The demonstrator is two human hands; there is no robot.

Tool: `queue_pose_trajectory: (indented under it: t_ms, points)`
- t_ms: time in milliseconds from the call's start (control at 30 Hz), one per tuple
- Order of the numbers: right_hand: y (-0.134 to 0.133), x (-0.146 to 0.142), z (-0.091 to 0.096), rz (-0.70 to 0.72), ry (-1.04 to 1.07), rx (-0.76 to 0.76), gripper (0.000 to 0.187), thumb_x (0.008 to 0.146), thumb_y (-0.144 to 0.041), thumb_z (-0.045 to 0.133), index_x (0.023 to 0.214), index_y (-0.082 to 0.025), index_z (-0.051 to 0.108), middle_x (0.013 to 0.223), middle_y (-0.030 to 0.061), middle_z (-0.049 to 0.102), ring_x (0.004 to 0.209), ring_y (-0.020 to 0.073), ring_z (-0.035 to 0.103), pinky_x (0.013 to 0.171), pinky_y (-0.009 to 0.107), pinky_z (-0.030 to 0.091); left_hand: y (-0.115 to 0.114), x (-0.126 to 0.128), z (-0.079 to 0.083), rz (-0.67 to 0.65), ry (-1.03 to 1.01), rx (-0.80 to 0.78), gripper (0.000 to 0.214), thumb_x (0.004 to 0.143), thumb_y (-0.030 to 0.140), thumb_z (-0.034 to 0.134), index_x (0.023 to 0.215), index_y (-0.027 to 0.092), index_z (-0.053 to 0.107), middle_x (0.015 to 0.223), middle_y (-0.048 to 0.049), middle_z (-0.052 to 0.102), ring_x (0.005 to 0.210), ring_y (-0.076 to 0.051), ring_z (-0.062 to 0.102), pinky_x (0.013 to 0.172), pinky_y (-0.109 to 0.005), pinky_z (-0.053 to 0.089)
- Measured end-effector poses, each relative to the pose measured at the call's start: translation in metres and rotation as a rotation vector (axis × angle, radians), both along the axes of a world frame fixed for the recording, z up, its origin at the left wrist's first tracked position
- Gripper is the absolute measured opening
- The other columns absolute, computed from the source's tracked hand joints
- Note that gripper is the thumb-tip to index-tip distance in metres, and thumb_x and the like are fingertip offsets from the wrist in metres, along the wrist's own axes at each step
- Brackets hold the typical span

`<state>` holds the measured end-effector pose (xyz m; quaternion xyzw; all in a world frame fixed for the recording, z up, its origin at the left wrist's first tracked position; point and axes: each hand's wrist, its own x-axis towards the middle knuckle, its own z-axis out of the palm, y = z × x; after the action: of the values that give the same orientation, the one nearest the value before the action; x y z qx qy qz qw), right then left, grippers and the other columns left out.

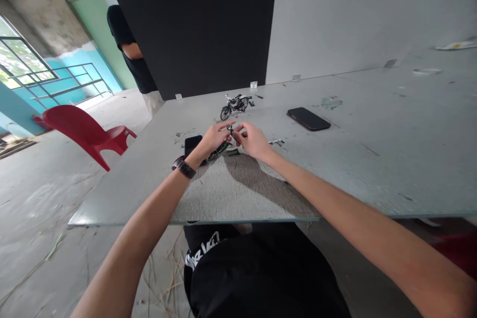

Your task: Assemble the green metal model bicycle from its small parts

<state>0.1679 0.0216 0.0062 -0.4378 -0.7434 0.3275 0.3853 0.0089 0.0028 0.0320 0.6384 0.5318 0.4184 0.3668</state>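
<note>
Green model part (219, 151): inward from the desk's (391, 124) near edge
Left hand (217, 137): grasping it
Right hand (254, 140): pinching its upper end
Model bike (235, 105): standing beyond, toward the far edge

Green model part (219, 150), slanted, in 2 hands (216, 137) (255, 141).

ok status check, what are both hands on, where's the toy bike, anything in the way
Left hand and right hand gripping green toy part. Toy bike standing just beyond. Black slab close by on the left, not visibly blocking.
</note>
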Motion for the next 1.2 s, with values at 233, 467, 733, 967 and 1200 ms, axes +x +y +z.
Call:
queue_pose_trajectory:
  t_ms: [233, 467, 733, 967, 1200]
  points:
    - [0.005, 0.008, 0.003, -0.016, -0.072, 0.081, 0.009, 0.088, -0.017, 0.062, 0.089, -0.022, 0.054, 0.099, 0.0104, 0.069, 0.092, 0.0247, 0.065, 0.079, 0.037, 0.047, 0.001, -0.003, -0.001, 0.021, -0.01, -0.013, 0.056, 0.082, 0.009, 0.05, 0.136, 0.014, 0.065, 0.067, -0.0002, 0.063, 0.062, -0.011, 0.053, 0.063, -0.022, 0.039]
    - [-0.003, 0.011, 0.003, -0.057, -0.09, 0.235, 0.012, 0.09, -0.016, 0.059, 0.1, -0.022, 0.056, 0.087, 0.0065, 0.069, 0.083, 0.0236, 0.064, 0.078, 0.037, 0.046, 0.002, -0.003, -0.002, 0.018, -0.037, -0.016, 0.055, 0.084, 0.009, 0.051, 0.137, 0.013, 0.064, 0.066, -0.0004, 0.064, 0.062, -0.01, 0.054, 0.064, -0.022, 0.041]
    - [-0.001, 0.004, 0.003, -0.023, 0.217, -0.128, 0.009, 0.094, -0.021, 0.06, 0.095, -0.023, 0.051, 0.071, 0.0025, 0.062, 0.06, 0.0177, 0.058, 0.059, 0.033, 0.045, 0.001, -0.005, -0.002, 0.024, -0.042, -0.034, 0.056, 0.085, 0.008, 0.049, 0.139, 0.014, 0.062, 0.068, -0.0007, 0.065, 0.063, -0.01, 0.057, 0.064, -0.022, 0.042]
    - [0.001, 0.001, 0.003, -0.022, 0.305, -0.259, 0.017, 0.088, -0.021, 0.066, 0.096, -0.023, 0.052, 0.085, 0.0048, 0.063, 0.072, 0.0169, 0.059, 0.062, 0.031, 0.047, 0.0, -0.003, -0.001, 0.022, -0.027, -0.016, 0.056, 0.084, 0.008, 0.049, 0.138, 0.014, 0.063, 0.066, 0.0007, 0.063, 0.061, -0.01, 0.054, 0.063, -0.021, 0.04]
    - [-0.004, 0.004, 0.003, -0.047, 0.302, -0.297, 0.022, 0.088, -0.018, 0.067, 0.101, -0.023, 0.05, 0.084, 0.0034, 0.062, 0.081, 0.0195, 0.064, 0.073, 0.035, 0.053, -0.004, -0.001, 0.001, 0.039, -0.009, -0.012, 0.057, 0.083, 0.007, 0.048, 0.138, 0.014, 0.064, 0.066, 0.0004, 0.064, 0.062, -0.01, 0.054, 0.064, -0.022, 0.041]
